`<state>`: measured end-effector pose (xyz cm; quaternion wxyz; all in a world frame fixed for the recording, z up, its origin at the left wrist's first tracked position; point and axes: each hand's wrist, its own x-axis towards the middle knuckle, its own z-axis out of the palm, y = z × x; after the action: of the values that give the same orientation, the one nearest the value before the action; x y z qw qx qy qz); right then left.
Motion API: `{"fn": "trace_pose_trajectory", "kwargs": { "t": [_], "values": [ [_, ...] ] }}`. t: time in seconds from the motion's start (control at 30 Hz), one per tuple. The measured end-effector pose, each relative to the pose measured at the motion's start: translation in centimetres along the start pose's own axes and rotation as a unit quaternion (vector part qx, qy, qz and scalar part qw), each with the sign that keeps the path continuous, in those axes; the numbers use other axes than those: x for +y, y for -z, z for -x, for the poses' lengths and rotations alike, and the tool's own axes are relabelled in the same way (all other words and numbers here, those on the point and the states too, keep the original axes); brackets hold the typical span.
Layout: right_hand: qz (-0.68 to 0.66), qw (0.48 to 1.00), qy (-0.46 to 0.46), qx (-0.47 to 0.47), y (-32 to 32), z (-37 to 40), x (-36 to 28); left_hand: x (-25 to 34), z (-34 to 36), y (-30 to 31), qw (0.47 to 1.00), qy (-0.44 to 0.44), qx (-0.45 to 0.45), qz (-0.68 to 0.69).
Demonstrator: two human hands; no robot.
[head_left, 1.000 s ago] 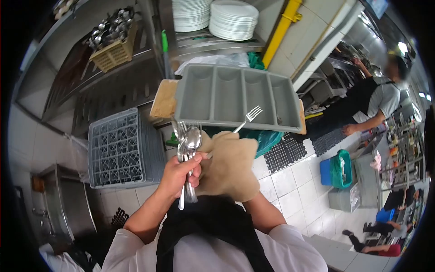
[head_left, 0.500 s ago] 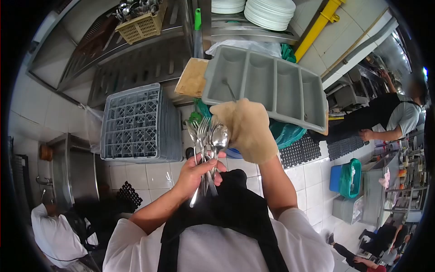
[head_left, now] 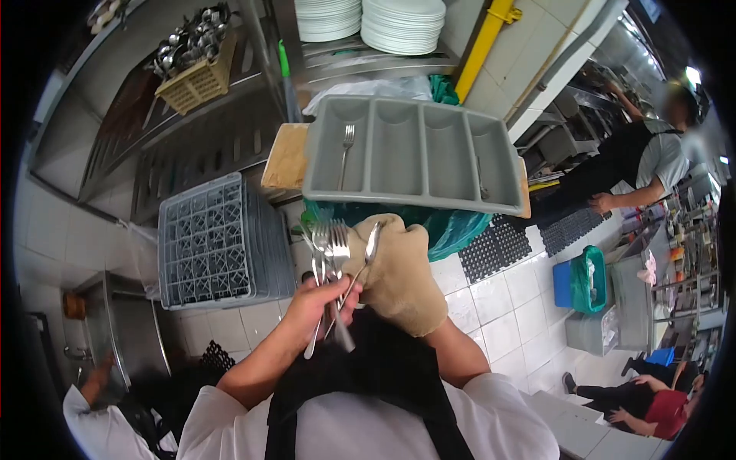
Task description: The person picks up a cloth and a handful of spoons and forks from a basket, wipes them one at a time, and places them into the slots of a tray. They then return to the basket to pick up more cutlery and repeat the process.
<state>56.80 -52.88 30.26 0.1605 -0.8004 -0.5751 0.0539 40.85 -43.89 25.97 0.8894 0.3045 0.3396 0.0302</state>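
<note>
My left hand (head_left: 325, 300) is closed around a bunch of forks (head_left: 330, 244) and other cutlery, tines upward, in front of the black apron. My right hand is draped in a beige cloth (head_left: 406, 285), which hides its fingers. Against the cloth's left edge leans a spoon (head_left: 372, 244), its handle running down to my left hand. Beyond both hands sits a grey cutlery tray (head_left: 395, 198) with several compartments. One fork (head_left: 347, 153) lies in its leftmost compartment, and a thin metal utensil (head_left: 481, 180) lies in the rightmost.
Stacked grey glass racks (head_left: 205, 244) stand at left. A beige basket of cutlery (head_left: 201, 83) and white plates (head_left: 402, 27) occupy the steel shelving. Cardboard (head_left: 285, 157) and a green bag (head_left: 458, 236) show around the tray. Co-workers stand at right (head_left: 625, 165) and lower left (head_left: 107, 422).
The cloth-covered right hand has drawn back from the tray to beside my left hand. A fork now rests in the leftmost compartment, where a utensil stood tilted at the cloth. The view has shifted.
</note>
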Motion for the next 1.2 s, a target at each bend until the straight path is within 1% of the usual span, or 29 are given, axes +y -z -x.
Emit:
{"fn": "trace_pose_trajectory", "kwargs": {
  "t": [0.03,0.07,0.1,0.13,0.17,0.2,0.23,0.27,0.3,0.33,0.37,0.43,0.47,0.53,0.67,0.73,0.77,0.83,0.87,0.9,0.93,0.97,1.0,1.07,1.1,1.17,1.2],
  "values": [
    [-0.124,0.988,-0.035,0.08,0.8,0.2,0.0,-0.4,0.0,-0.2,0.999,0.001,-0.048,0.02],
    [-0.246,0.954,-0.068,0.158,1.3,0.5,0.1,-0.6,0.0,-0.4,0.995,0.002,-0.095,0.042],
    [-0.366,0.917,-0.091,0.13,2.0,0.3,0.7,-0.5,0.1,-0.7,0.994,0.002,-0.098,0.039],
    [-0.364,0.917,-0.091,0.132,2.3,0.7,1.5,-0.3,0.2,-1.0,0.996,-0.028,-0.09,0.001],
    [-0.251,0.95,-0.03,0.182,2.3,1.1,2.5,-0.2,0.3,-1.3,0.994,-0.06,-0.081,-0.036],
    [-0.135,0.964,0.033,0.227,2.0,1.4,3.6,0.1,0.4,-1.7,0.994,-0.064,-0.082,-0.036],
    [-0.019,0.959,0.097,0.267,1.4,1.5,4.2,0.5,0.5,-2.1,0.99,-0.109,-0.039,-0.08],
    [-0.022,0.958,0.1,0.268,-0.5,1.8,5.0,0.8,0.6,-2.3,0.98,-0.152,0.005,-0.125],
    [-0.363,0.905,0.018,0.221,-1.0,1.7,4.5,1.1,0.5,-2.3,0.976,-0.185,-0.026,-0.115],
    [-0.655,0.738,-0.067,0.146,-1.0,1.7,4.3,1.2,0.4,-2.5,0.976,-0.185,-0.026,-0.115],
    [-0.803,0.588,-0.091,0.034,-0.3,2.5,4.6,1.1,0.3,-3.0,0.971,-0.204,-0.013,-0.125],
    [-0.793,0.6,-0.098,0.048,-2.0,2.4,5.0,0.5,0.0,-3.6,0.964,-0.224,-0.001,-0.146],
    [-0.782,0.611,-0.106,0.062,-3.4,2.5,4.4,0.0,0.0,-4.2,0.962,-0.239,-0.014,-0.131],
    [-0.76,0.632,-0.124,0.09,-5.6,2.3,4.1,-0.7,-0.2,-4.2,0.953,-0.26,-0.035,-0.153],
    [-0.713,0.671,-0.153,0.132,-8.7,-0.5,5.6,-0.8,0.8,-4.9,0.954,-0.244,-0.002,-0.173],
    [-0.688,0.69,-0.165,0.156,-10.2,1.2,7.0,-0.8,0.7,-4.6,0.943,-0.253,0.005,-0.218],
    [-0.675,0.698,-0.172,0.169,-11.3,2.5,7.2,-0.8,0.7,-4.7,0.943,-0.252,0.005,-0.217],
    [-0.646,0.714,-0.188,0.195,-14.4,2.7,5.5,-0.9,0.6,-4.9,0.932,-0.275,0.018,-0.235],
    [-0.631,0.722,-0.194,0.207,-15.2,2.9,6.0,-0.8,0.5,-5.0,0.933,-0.275,0.018,-0.233],
    [-0.631,0.722,-0.193,0.206,-13.7,3.2,5.8,-0.7,0.3,-5.1,0.934,-0.278,0.024,-0.221],
    [-0.757,0.64,-0.118,0.057,-10.5,3.6,5.0,-0.5,0.2,-5.0,0.936,-0.281,0.03,-0.21],
    [-0.845,0.525,-0.038,-0.094,-8.0,3.8,4.3,-0.5,0.1,-4.9,0.936,-0.281,0.031,-0.21],
    [-0.846,0.524,-0.039,-0.094,-7.1,3.5,3.7,-0.4,0.1,-4.7,0.938,-0.272,0.034,-0.213],
    [-0.725,0.68,-0.074,-0.073,-4.7,4.3,4.0,-0.5,0.0,-4.7,0.94,-0.259,0.034,-0.217],
    [-0.653,0.749,-0.093,-0.061,-3.7,2.1,3.4,-0.7,0.0,-5.0,0.945,-0.246,0.021,-0.213],
    [-0.488,0.863,-0.127,-0.035,-1.0,1.3,3.9,-1.0,-0.2,-5.3,0.955,-0.211,0.002,-0.209],
    [-0.397,0.906,-0.143,-0.022,0.2,1.3,4.0,-1.1,-0.1,-5.5,0.955,-0.209,-0.001,-0.21]
  ]
}}
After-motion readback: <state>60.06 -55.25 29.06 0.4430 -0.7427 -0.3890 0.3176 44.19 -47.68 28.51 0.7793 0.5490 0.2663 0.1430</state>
